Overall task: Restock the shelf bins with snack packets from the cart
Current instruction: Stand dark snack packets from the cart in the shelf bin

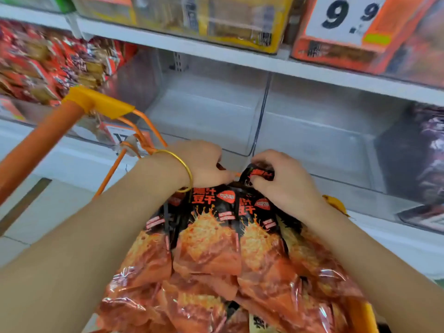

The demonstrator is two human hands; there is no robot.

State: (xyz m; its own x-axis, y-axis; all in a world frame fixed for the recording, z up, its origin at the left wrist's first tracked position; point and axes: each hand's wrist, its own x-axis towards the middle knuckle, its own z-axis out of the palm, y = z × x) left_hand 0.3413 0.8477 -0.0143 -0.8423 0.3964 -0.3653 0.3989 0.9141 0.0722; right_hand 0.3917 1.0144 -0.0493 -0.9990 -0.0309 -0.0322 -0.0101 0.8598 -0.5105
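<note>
Several large orange-and-black snack packets (211, 248) lie stacked in the orange cart (72, 116), filling the lower middle of the view. My left hand (201, 164), with a gold bangle on the wrist, is closed on the top edge of the packets. My right hand (283, 179) pinches the black top edge of a packet beside it. Both hands sit close together at the far end of the stack. Behind them stand two clear plastic shelf bins (262, 111), side by side, with nothing in them.
A bin of red snack packets (48, 61) is on the left, dark purple packets (430, 150) on the right. The upper shelf holds yellow boxes (216, 18) and an orange box with a 9.9 price sign (346, 15). The cart handle crosses the left side.
</note>
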